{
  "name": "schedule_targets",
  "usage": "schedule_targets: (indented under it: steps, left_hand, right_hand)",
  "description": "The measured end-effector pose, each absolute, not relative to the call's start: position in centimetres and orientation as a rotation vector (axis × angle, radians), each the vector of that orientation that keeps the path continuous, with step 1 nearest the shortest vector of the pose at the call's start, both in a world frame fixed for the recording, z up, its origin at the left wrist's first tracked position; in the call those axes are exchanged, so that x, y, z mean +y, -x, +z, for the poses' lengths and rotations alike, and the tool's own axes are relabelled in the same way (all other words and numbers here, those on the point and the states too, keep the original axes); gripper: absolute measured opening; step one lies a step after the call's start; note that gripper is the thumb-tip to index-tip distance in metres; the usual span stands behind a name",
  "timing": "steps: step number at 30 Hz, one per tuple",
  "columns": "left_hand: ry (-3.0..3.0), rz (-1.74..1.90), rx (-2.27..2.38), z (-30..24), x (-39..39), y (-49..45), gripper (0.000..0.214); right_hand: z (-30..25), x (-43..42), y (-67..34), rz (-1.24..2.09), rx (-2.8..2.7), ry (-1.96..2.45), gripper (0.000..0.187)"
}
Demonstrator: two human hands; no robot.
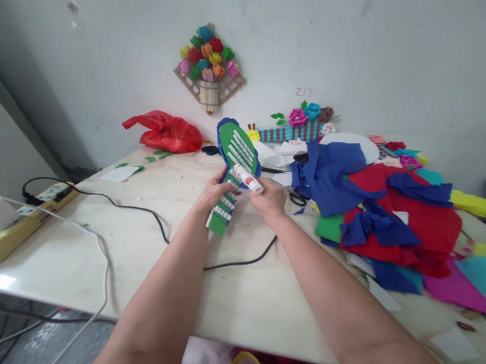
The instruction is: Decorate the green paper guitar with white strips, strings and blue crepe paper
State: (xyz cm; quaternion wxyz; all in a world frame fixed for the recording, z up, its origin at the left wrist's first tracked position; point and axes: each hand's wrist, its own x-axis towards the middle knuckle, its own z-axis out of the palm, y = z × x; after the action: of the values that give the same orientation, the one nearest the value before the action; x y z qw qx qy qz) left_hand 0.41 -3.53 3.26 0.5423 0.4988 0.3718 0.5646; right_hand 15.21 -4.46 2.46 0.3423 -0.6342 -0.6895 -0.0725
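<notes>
Hard to see
My left hand (215,193) covers part of the green paper piece (242,147); the glue stick (247,180) label is unreadable.

Bare forearms end in the left hand (218,193) and right hand (271,202).

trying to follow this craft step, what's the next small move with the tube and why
Probably press the tip of the white tube, likely glue, onto a white strip end of the green woven piece. The right hand holds the tube right across the piece, and the left hand grips its lower part, steadying it.
</notes>
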Motion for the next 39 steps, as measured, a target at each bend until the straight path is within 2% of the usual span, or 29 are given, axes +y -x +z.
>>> schedule_targets:
  steps: [15,39]
  left_hand:
    - [-1.189,1.315,0.918,3.6,-3.8,-0.5,0.087]
    - [-1.258,1.353,1.025,3.2,-3.4,-0.8,0.087]
  right_hand:
    - [2.9,-3.7,-14.9,0.103,-1.718,1.695,0.028]
    - [3.8,-3.7,-14.1,0.199,-1.653,1.791,0.03]
